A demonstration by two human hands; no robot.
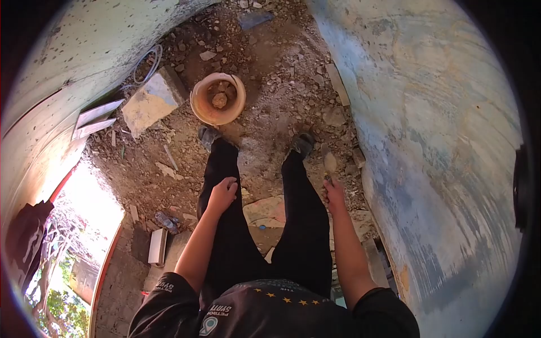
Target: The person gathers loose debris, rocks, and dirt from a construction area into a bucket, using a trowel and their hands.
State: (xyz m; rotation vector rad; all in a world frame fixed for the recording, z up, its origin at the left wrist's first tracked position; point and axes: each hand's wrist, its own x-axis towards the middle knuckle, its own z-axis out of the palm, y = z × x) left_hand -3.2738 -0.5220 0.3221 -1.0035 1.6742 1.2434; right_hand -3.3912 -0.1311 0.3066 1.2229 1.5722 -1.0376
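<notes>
My right hand (335, 194) is wrapped round the handle of a small trowel (329, 162), beside my right leg. The trowel's blade is dusty, points away from me and is above the rubble. My left hand (224, 194) hangs against my left thigh with its fingers loosely curled, and nothing shows in it. Just beyond my left foot stands a round, pale orange bucket (240, 107) with a dirty rim. Inside it lie a brownish lump (220, 100) and some smaller pieces of rubble. Neither hand touches the bucket.
Broken stones and dirt cover the ground (276, 84). A large block (149, 104) lies left of the bucket, near a coil of pale hose (149, 65). Worn walls rise on both sides, the right wall (428, 124) close by. A bright opening (84, 208) is at lower left.
</notes>
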